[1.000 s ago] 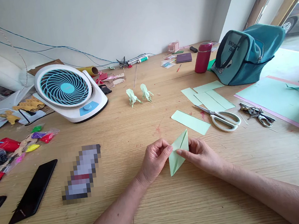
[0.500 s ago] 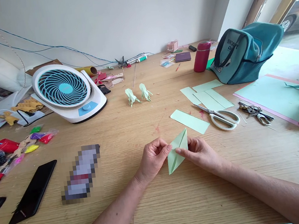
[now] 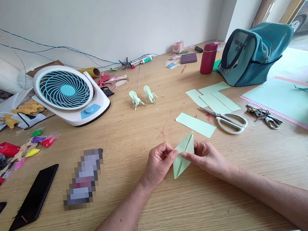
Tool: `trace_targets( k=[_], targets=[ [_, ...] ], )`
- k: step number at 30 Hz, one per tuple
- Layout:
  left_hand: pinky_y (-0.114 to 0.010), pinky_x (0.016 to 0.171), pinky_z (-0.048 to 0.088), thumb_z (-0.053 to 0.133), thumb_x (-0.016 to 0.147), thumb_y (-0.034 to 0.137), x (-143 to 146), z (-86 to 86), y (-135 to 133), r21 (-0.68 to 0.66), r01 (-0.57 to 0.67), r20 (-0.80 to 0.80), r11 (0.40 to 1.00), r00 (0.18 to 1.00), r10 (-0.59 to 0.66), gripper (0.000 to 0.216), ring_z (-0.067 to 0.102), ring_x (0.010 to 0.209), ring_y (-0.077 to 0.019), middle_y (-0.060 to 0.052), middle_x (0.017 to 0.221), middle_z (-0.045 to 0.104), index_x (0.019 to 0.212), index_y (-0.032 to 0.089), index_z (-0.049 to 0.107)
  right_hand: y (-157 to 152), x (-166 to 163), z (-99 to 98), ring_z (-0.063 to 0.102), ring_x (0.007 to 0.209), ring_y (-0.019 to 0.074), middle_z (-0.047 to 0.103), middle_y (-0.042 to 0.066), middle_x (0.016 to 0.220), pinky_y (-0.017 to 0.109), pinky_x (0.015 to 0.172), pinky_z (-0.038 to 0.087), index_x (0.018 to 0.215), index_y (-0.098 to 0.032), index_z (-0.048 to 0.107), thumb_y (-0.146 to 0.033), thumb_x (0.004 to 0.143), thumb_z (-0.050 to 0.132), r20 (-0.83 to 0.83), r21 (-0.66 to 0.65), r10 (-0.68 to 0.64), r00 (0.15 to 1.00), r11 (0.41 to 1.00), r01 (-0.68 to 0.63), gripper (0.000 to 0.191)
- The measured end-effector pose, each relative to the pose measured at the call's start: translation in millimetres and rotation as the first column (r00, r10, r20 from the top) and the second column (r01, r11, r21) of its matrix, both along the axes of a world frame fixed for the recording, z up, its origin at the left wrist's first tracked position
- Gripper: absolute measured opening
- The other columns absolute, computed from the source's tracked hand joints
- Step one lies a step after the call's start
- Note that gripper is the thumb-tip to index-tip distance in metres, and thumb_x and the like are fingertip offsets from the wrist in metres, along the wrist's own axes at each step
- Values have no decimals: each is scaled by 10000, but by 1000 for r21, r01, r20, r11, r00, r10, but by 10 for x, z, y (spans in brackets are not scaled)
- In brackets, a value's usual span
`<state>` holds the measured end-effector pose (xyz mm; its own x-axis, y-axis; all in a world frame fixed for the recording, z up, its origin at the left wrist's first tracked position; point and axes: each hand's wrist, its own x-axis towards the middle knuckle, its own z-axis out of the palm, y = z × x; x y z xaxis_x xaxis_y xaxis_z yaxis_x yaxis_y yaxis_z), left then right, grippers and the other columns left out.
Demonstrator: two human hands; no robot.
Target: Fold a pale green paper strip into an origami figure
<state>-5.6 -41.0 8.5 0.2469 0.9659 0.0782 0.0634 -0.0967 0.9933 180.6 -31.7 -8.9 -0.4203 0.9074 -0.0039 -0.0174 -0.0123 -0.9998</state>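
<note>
A pale green sheet of folded paper (image 3: 184,159), diamond-shaped with a crease along its length, is held above the near part of the wooden table. My left hand (image 3: 160,163) pinches its left edge between thumb and bent fingers. On the right edge, my right hand (image 3: 208,157) grips it with the thumb on the front face and the fingers behind, partly hidden. Just beyond lies a flat pale green paper strip (image 3: 196,125). White-handled scissors (image 3: 230,122) rest to the right, their blades touching more green strips (image 3: 216,103). Two folded green paper figures (image 3: 142,96) stand farther back.
A white and blue fan (image 3: 69,94) stands at the left back. Phones (image 3: 34,197) and small coloured packets (image 3: 32,153) lie on the left. To the right are keys (image 3: 265,116), a red flask (image 3: 209,58), a teal bag (image 3: 250,56) and large paper sheets (image 3: 283,94).
Almost nothing differs. Both hands keep their pinch on the folded paper, and the view has shifted very slightly.
</note>
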Motion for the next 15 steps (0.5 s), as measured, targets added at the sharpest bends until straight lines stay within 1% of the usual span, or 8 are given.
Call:
trace_targets(
  k=[6, 11, 13, 15],
  targets=[
    [-231, 577, 312, 632, 895, 391, -22, 11, -7, 26, 37, 1, 999, 999, -37, 360, 367, 585, -82, 50, 620, 421, 660, 172, 469, -11, 6, -2, 529, 654, 141, 622, 11, 713, 283, 627, 446, 763, -171, 629, -540, 846, 696, 6, 20, 24, 1000, 999, -25, 384],
    [-228, 580, 319, 624, 892, 403, -5, -18, 7, -24, 56, -18, 998, 998, -57, 344, 375, 605, -89, 44, 643, 434, 689, 172, 472, -12, 1, 6, 562, 677, 155, 641, 19, 727, 293, 645, 475, 746, -173, 626, -574, 832, 696, 1, 14, 26, 1000, 1000, -26, 416],
    [-223, 578, 320, 631, 881, 400, 4, -34, 15, -23, 51, -33, 998, 998, -52, 347, 372, 610, -89, 45, 644, 427, 683, 174, 459, -7, -4, 16, 576, 689, 166, 642, 20, 714, 297, 648, 487, 757, -174, 642, -593, 820, 700, 11, 10, 31, 999, 999, -31, 428],
    [-221, 578, 319, 632, 874, 386, 9, -41, 20, -7, 20, -50, 1000, 999, -21, 343, 364, 610, -88, 47, 641, 416, 674, 177, 447, 1, -7, 34, 585, 703, 175, 644, 21, 708, 298, 652, 493, 776, -178, 659, -605, 806, 709, 25, 9, 39, 999, 999, -39, 432]
  ],
)
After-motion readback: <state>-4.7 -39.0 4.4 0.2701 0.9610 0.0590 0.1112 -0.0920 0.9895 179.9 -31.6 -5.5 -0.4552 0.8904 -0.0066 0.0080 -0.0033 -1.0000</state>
